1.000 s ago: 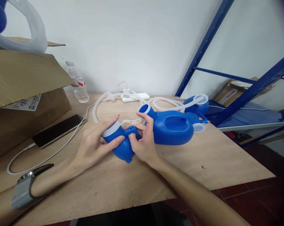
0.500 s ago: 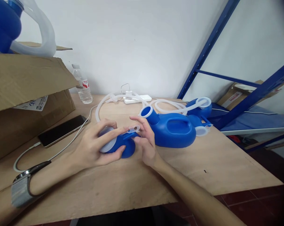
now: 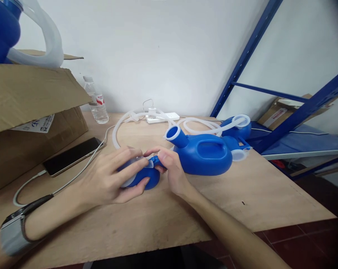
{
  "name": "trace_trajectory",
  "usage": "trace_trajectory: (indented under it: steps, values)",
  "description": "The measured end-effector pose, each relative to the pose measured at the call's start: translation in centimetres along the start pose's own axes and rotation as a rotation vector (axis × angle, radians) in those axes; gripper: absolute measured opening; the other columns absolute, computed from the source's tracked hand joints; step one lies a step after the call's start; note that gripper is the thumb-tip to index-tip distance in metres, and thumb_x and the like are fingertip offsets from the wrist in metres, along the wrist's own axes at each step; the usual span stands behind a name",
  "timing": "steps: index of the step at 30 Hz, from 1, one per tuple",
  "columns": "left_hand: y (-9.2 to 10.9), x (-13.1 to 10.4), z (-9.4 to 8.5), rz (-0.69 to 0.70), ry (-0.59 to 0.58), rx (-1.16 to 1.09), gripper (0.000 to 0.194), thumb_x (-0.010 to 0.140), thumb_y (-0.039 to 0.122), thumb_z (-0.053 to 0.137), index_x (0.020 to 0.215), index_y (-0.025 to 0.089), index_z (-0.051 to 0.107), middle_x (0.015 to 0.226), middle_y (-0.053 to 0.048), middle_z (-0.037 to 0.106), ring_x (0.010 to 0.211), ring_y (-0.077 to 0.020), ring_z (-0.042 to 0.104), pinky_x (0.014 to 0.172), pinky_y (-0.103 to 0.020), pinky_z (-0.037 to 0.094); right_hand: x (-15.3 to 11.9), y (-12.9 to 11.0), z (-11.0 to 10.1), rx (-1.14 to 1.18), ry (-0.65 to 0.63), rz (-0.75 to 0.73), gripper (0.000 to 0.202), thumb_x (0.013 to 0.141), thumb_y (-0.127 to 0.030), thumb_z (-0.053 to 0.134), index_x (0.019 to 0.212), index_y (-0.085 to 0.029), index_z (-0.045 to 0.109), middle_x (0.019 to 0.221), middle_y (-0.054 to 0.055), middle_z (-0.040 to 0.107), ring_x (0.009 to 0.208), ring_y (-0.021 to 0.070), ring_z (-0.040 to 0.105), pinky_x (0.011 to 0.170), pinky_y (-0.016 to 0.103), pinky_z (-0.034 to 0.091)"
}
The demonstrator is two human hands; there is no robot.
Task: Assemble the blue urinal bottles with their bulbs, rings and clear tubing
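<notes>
My left hand (image 3: 109, 175) is wrapped over a small blue plastic urinal bottle (image 3: 150, 182) with a translucent white lid, low over the table. A pale loop tab (image 3: 151, 164) pokes out beside its index finger. Thumb and fingers of my right hand (image 3: 173, 168) pinch a narrow blue strap-like piece (image 3: 155, 160) at the bottle's side, close to that tab. How strap and tab are joined is hidden by the fingers. Just right of my hands, a larger blue urinal bottle (image 3: 205, 160) rests with its white-rimmed mouth open and angled up.
Clear tubing (image 3: 117, 130) loops behind my hands past a power strip (image 3: 163, 118). More blue bottles (image 3: 238, 130) lie back right. To the left are a phone (image 3: 71, 156), a water bottle (image 3: 98, 108) and a cardboard box (image 3: 37, 97). A blue metal shelf (image 3: 306, 138) borders the right.
My right hand's fingers have closed from a loose, spread pose into a pinch on the blue piece. The translucent tab has shifted left and down under my left fingers.
</notes>
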State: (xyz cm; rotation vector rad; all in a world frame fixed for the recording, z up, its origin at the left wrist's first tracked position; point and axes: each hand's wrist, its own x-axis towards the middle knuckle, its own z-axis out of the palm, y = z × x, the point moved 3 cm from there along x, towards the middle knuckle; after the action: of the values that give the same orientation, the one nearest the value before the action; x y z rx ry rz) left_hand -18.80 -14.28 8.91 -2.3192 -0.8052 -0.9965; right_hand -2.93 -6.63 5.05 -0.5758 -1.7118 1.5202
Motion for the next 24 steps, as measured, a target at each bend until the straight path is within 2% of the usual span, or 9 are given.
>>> trace_trajectory:
  steps: [6,10,13,19,24]
  values:
    - [0.41,-0.13,0.04,0.028,-0.011,0.154,0.053,0.083,0.027,0.076,0.128,0.008,0.057,0.1,-0.015,0.065,0.083,-0.0219,0.064,0.061,-0.03,0.055,0.02,-0.31,0.13,-0.076,0.027,-0.019,0.06,0.088,-0.066,0.056,0.098,-0.008,0.065,0.08,0.005,0.055,0.07,0.0,0.044,0.065,0.012,0.037]
    - [0.51,-0.28,-0.12,0.028,0.024,0.226,0.051,0.083,0.032,0.076,0.125,0.008,0.06,0.098,-0.014,0.066,0.084,-0.0212,0.065,0.065,-0.03,0.057,-0.05,-0.31,0.06,-0.071,0.013,-0.048,0.066,0.091,-0.07,0.048,0.095,-0.007,0.067,0.074,0.004,0.049,0.067,0.0005,0.039,0.064,0.013,0.035]
    - [0.63,-0.3,-0.29,0.019,0.038,0.241,0.05,0.083,0.032,0.076,0.123,0.008,0.059,0.098,-0.014,0.066,0.084,-0.0208,0.065,0.068,-0.03,0.058,-0.04,-0.45,0.07,-0.066,0.0,-0.058,0.061,0.091,-0.066,0.049,0.092,-0.007,0.065,0.074,0.004,0.049,0.067,0.0002,0.038,0.064,0.013,0.034]
    - [0.7,-0.2,-0.25,0.03,0.03,0.253,0.05,0.081,0.031,0.078,0.12,0.005,0.061,0.097,-0.015,0.068,0.084,-0.0215,0.065,0.069,-0.032,0.058,0.04,-0.59,0.28,-0.038,-0.002,-0.038,0.054,0.091,-0.059,0.053,0.075,-0.007,0.05,0.068,0.003,0.04,0.065,-0.001,0.034,0.061,0.012,0.032]
    - [0.51,-0.23,-0.08,0.062,0.055,0.247,0.049,0.079,0.033,0.08,0.115,0.006,0.061,0.096,-0.015,0.067,0.084,-0.0232,0.066,0.067,-0.033,0.058,-0.07,-0.16,0.34,-0.005,0.027,0.057,0.061,0.087,-0.066,0.047,0.085,-0.006,0.059,0.081,0.006,0.053,0.068,-0.0001,0.041,0.057,0.011,0.029]
